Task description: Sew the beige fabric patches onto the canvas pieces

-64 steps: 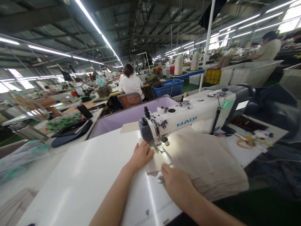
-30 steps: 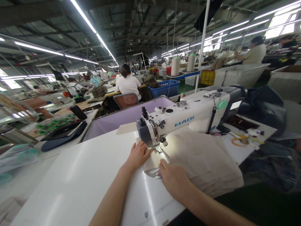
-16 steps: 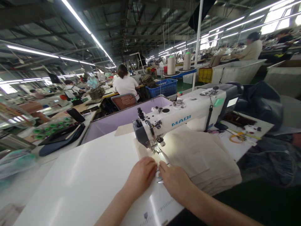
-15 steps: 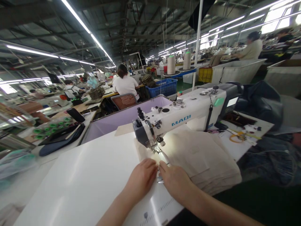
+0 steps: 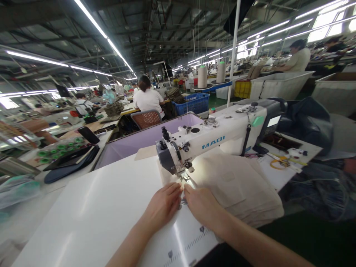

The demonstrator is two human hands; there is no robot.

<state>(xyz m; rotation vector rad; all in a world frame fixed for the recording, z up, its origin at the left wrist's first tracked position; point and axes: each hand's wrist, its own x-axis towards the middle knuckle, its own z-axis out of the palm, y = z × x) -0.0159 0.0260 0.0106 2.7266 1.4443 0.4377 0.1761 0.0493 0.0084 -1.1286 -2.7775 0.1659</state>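
Observation:
A white sewing machine (image 5: pixel 219 139) stands over the table, its lit needle and presser foot (image 5: pixel 184 176) just beyond my fingertips. My left hand (image 5: pixel 164 202) is closed at the edge of a beige fabric piece (image 5: pixel 166 177), left of the foot. From the other side, my right hand (image 5: pixel 204 205) pinches the same fabric, fingertips close to the left ones. Most of the cloth between them is hidden by the fingers. A pile of beige fabric panels (image 5: pixel 230 181) lies under the machine arm, beside my right hand.
The white tabletop (image 5: pixel 111 207) spreads to the left. Yellow-handled scissors (image 5: pixel 278 163) lie right of the machine. Two thread cones (image 5: pixel 202 77) stand behind it, near a blue crate (image 5: pixel 194 104). A person in white (image 5: pixel 147 96) sits ahead. A phone (image 5: pixel 88 135) rests at left.
Both hands have moved slightly forward, closer to the presser foot, with the fabric. The fabric pile stays under the machine arm.

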